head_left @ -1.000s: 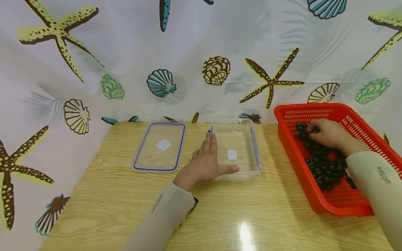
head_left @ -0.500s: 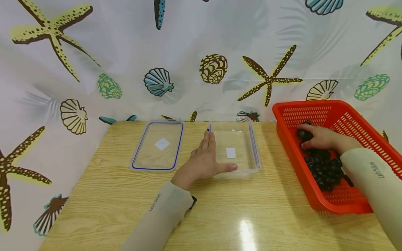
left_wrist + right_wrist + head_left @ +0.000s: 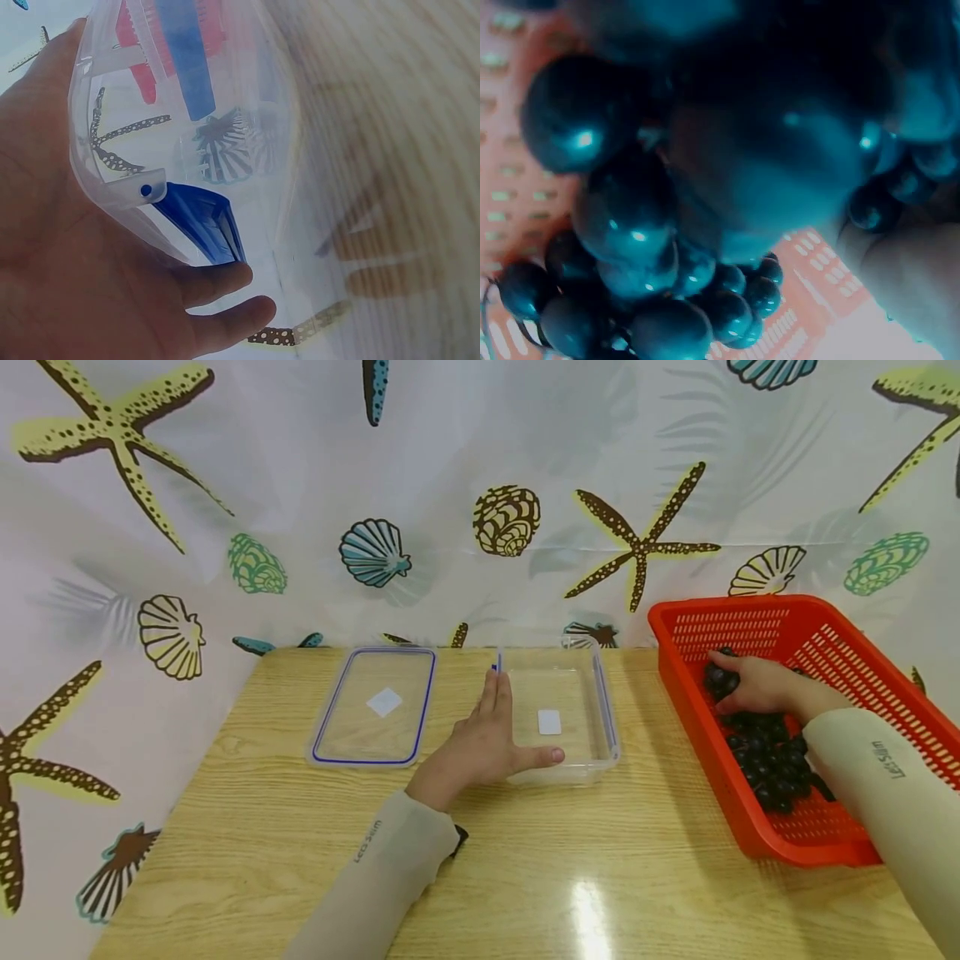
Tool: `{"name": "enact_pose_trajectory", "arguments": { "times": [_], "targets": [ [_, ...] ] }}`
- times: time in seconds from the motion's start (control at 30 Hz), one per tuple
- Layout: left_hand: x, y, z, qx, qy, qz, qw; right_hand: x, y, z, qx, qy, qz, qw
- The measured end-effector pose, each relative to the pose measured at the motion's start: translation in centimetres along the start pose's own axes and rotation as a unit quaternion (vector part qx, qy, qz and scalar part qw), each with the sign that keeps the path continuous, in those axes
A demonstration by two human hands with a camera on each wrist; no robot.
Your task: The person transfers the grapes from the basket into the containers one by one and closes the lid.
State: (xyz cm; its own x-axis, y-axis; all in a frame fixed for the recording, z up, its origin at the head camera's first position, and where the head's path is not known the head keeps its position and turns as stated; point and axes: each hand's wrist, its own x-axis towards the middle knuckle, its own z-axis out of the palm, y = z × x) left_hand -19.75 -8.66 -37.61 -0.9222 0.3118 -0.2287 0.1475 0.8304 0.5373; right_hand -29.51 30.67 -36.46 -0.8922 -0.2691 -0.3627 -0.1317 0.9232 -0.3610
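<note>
In the head view my left hand (image 3: 480,747) lies against the left side of a clear plastic container (image 3: 596,764), fingers straight and thumb stretched along its near side. A blue clip (image 3: 201,221) on that container shows beside my fingertips in the left wrist view. Inside a red basket (image 3: 738,818) at the right, my right hand (image 3: 761,687) grips dark grapes (image 3: 720,680) between fingers and thumb. Close up in the right wrist view, round dark grapes (image 3: 622,202) fill most of the picture. More grapes (image 3: 772,768) lie in the basket below the hand.
A flat clear lid (image 3: 360,735) with a blue seal lies left of the container on the wooden table (image 3: 247,852). Behind the table hangs a white cloth (image 3: 442,468) printed with starfish and shells. The basket's raised rim surrounds my right hand.
My right hand has moved slightly left and lower in the basket, its fingers spreading and then closing round grapes. My left hand keeps its place at the container. The head view has shifted slightly.
</note>
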Motion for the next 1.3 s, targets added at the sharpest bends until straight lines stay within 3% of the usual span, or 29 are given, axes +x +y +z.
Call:
{"name": "enact_pose_trajectory", "arguments": {
  "times": [0.5,0.7,0.83,1.07,1.3],
  "targets": [
    [0.3,0.0,0.1,-0.01,-0.006,-0.002,0.9999,-0.8,-1.0,-1.7,0.042,0.05,0.013,0.998],
    [0.2,-0.1,0.1,-0.01,-0.008,-0.001,0.9999,-1.2,-2.2,-2.4,0.053,0.079,-0.014,0.995],
    [0.1,-0.2,0.0,-0.011,-0.006,-0.002,0.9999,-1.6,-3.1,-3.1,0.088,0.107,-0.023,0.99],
    [0.2,-0.2,0.0,-0.008,-0.005,-0.001,1.0,-2.1,-4.9,-3.4,0.169,0.182,-0.045,0.967],
    [0.3,-0.2,0.0,-0.011,-0.005,0.001,0.9999,-2.7,-7.0,-3.4,0.256,0.266,-0.095,0.925]
  ]
}}
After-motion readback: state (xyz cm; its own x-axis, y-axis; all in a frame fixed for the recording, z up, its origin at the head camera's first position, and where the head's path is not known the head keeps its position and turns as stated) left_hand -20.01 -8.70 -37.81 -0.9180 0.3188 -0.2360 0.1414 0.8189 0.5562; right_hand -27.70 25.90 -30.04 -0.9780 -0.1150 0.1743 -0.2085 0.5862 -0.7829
